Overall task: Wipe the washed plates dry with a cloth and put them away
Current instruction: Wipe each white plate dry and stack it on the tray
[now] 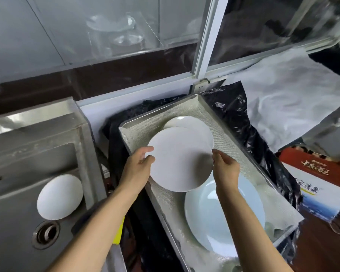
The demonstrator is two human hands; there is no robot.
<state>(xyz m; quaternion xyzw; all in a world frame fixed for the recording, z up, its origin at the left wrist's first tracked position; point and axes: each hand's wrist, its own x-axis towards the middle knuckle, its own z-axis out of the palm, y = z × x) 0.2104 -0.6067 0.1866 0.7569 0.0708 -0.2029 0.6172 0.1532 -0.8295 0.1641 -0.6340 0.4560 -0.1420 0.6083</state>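
Steel kitchen counter, cloth-lined metal tray (241,154). Left hand (138,165) and right hand (225,169) pinch opposite rims of round white plate (180,160), held above second white plate (192,122) in tray. Likely put-away step; next needs level lowering onto stack, then release.

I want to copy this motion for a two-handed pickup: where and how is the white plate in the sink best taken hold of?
Judging from its pose, take the white plate by its upper rim, coming from above. It leans tilted against the sink wall, so that edge stands free while the lower edge rests on the basin floor. Pinch the rim with fingers behind and thumb in front, then steady the opposite edge with the other hand.
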